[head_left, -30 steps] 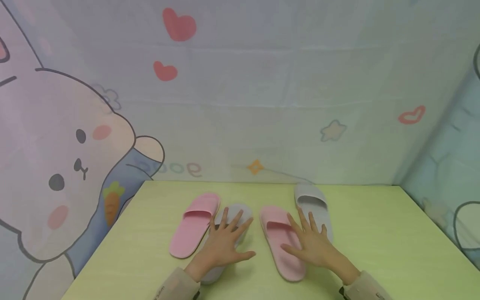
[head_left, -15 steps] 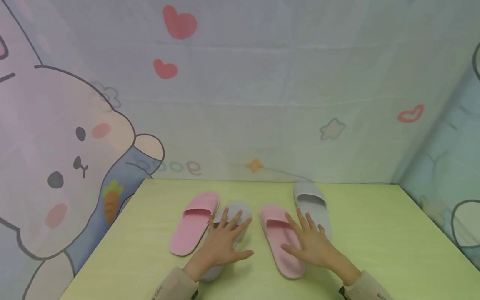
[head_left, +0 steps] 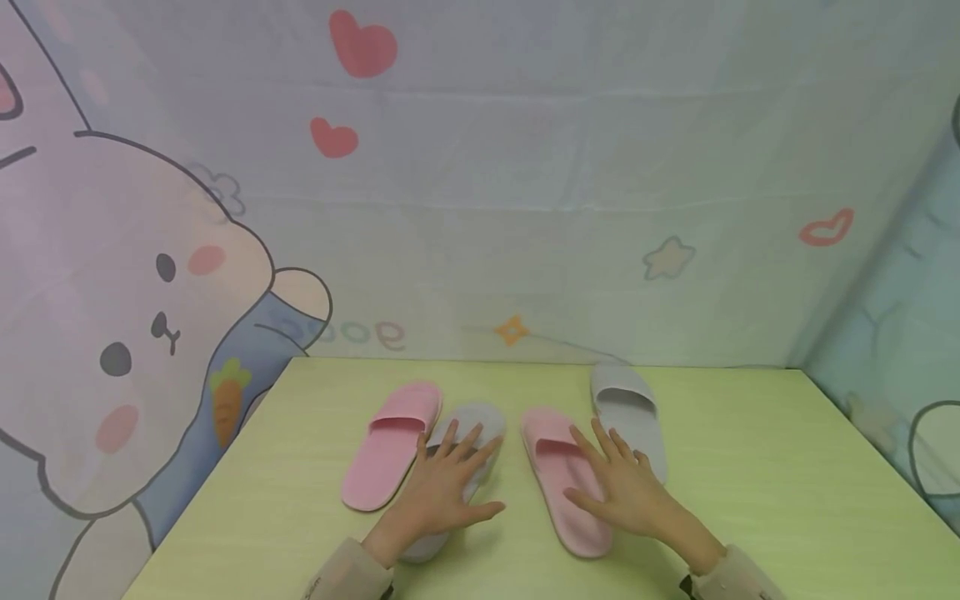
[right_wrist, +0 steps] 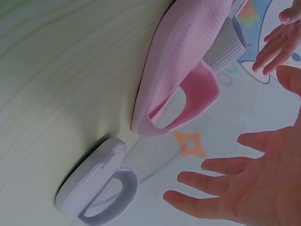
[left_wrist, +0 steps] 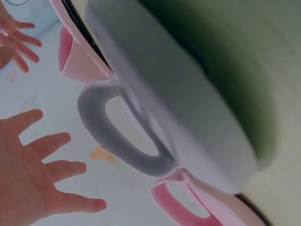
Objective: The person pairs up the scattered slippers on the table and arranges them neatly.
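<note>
Fingers spread, my left hand (head_left: 438, 492) hovers above a grey slipper (head_left: 472, 421), hiding much of its middle. In the left wrist view a gap shows between that hand (left_wrist: 37, 174) and the grey slipper (left_wrist: 164, 94). A pink slipper (head_left: 386, 450) lies just left of the grey one. My right hand (head_left: 626, 487), also spread, is over the right edge of another pink slipper (head_left: 570, 508). Beyond its fingertips lies a second grey slipper (head_left: 626, 408), partly covered. The right wrist view shows this hand (right_wrist: 263, 183) apart from the pink slipper (right_wrist: 178, 61) and the grey slipper (right_wrist: 99, 183).
The slippers lie on a light green table (head_left: 765, 475) with toes pointing away from me. A printed cloth (head_left: 480, 267) with hearts, a star and a rabbit hangs behind the table's far edge and along both sides.
Both hands hold nearly the same spread pose over the slippers. The head view shifts slightly; the slippers stay in place.
</note>
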The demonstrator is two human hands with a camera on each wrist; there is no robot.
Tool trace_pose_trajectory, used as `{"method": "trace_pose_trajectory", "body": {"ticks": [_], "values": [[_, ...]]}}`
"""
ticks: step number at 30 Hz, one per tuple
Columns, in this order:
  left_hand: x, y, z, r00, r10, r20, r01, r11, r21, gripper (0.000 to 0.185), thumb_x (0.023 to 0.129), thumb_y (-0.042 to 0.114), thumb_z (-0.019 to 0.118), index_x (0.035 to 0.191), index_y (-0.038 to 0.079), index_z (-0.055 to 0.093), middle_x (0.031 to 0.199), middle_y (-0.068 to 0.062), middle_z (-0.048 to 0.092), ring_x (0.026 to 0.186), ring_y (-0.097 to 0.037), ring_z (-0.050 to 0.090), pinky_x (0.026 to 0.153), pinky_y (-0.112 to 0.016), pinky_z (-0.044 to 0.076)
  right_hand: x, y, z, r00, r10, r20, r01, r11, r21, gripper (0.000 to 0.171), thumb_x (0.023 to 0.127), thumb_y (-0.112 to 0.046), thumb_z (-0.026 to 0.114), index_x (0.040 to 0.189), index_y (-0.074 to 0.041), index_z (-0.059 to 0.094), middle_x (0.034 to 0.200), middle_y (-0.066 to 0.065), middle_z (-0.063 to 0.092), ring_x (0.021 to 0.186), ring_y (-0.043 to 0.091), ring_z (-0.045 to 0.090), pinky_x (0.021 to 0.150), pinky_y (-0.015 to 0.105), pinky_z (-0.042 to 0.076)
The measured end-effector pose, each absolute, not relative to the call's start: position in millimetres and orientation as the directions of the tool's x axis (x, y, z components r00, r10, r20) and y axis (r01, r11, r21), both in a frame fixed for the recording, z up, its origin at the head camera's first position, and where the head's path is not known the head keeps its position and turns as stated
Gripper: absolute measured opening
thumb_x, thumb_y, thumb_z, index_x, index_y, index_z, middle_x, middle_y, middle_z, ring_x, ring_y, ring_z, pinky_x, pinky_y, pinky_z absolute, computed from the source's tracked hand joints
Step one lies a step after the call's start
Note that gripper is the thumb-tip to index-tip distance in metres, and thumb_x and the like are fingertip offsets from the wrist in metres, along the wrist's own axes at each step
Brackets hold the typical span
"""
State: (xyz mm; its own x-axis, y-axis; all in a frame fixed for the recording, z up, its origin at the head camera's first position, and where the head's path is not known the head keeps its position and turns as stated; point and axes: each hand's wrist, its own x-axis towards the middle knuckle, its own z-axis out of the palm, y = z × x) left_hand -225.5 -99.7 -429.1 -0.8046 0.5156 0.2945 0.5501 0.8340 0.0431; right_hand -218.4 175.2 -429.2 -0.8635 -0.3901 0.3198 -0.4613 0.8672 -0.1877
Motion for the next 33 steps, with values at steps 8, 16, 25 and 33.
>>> {"method": "trace_pose_trajectory", "body": {"ticks": [8, 16, 25, 33], "values": [[-224.0, -100.9, -427.2, -0.803, 0.516, 0.297, 0.556, 0.828, 0.065, 0.074, 0.076, 0.063, 0.05, 0.139, 0.032, 0.027, 0.144, -0.004, 0.032, 0.133, -0.036, 0.023, 0.093, -0.07, 0.02, -216.5, 178.0, -428.1, -0.854, -0.401, 0.333, -0.485, 0.845, -0.226, 0.074, 0.08, -0.049, 0.057, 0.14, -0.015, 0.029, 0.142, 0.023, 0.028, 0.12, 0.048, 0.038, 0.083, 0.067, 0.034], [-221.9, -103.6, -428.0, -0.789, 0.525, 0.32, 0.575, 0.814, 0.084, 0.074, 0.075, 0.06, 0.054, 0.138, 0.031, 0.03, 0.141, -0.007, 0.038, 0.13, -0.038, 0.03, 0.093, -0.07, 0.02, -214.3, 180.2, -428.7, -0.833, -0.43, 0.349, -0.523, 0.818, -0.24, 0.071, 0.08, -0.046, 0.058, 0.139, -0.014, 0.032, 0.139, 0.023, 0.033, 0.117, 0.047, 0.041, 0.083, 0.063, 0.037], [-221.6, -108.9, -434.5, -0.755, 0.538, 0.376, 0.593, 0.804, 0.04, 0.07, 0.075, 0.058, 0.055, 0.135, 0.026, 0.038, 0.135, -0.009, 0.045, 0.125, -0.037, 0.039, 0.095, -0.063, 0.024, -210.5, 180.1, -430.8, -0.824, -0.439, 0.359, -0.534, 0.813, -0.231, 0.069, 0.079, -0.044, 0.06, 0.137, -0.015, 0.035, 0.137, 0.022, 0.038, 0.113, 0.044, 0.046, 0.082, 0.059, 0.039], [-218.6, -113.1, -434.6, -0.748, 0.535, 0.393, 0.6, 0.798, 0.054, 0.066, 0.074, 0.054, 0.06, 0.13, 0.024, 0.045, 0.13, -0.009, 0.05, 0.121, -0.037, 0.044, 0.094, -0.062, 0.027, -209.8, 179.7, -433.2, -0.815, -0.456, 0.357, -0.545, 0.812, -0.208, 0.067, 0.078, -0.041, 0.062, 0.135, -0.014, 0.038, 0.133, 0.022, 0.043, 0.108, 0.042, 0.05, 0.078, 0.056, 0.042]]}}
